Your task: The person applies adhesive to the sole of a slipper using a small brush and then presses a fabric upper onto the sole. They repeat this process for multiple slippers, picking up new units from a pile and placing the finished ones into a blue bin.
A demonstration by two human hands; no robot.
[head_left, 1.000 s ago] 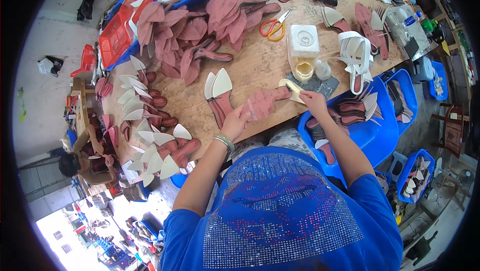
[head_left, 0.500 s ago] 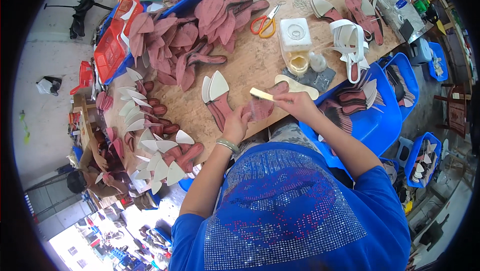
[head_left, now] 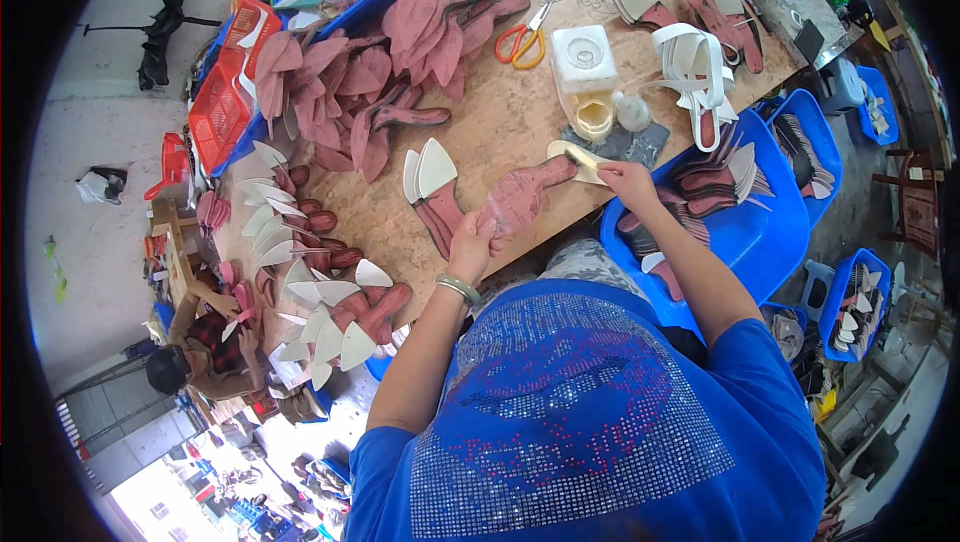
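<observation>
My left hand (head_left: 473, 245) grips the edge of a reddish insole (head_left: 517, 200), its broad end toward me and its narrow heel end pointing right. In my right hand (head_left: 630, 188) is a small brush (head_left: 587, 163) with a pale yellow handle. The brush is at the heel end of the insole; whether the bristles touch it I cannot tell. Behind the brush lies a cream sole-shaped piece (head_left: 561, 149), partly covered. Left of my left hand, reddish insoles with white pointed tips (head_left: 436, 174) lie stacked. An open yellowish jar (head_left: 593, 120) stands beyond the brush.
Piles of reddish insoles (head_left: 430, 27) cover the far left of the table (head_left: 480, 127). Orange-handled scissors (head_left: 521, 46), a white block (head_left: 584, 57) and white straps (head_left: 690, 62) lie farther back. Blue bins (head_left: 745, 242) stand at right. Another person (head_left: 215, 342) works at the left.
My right hand has moved the brush right, from the insole's middle to its heel end. The insole is now turned more into view. The other person at left has shifted.
</observation>
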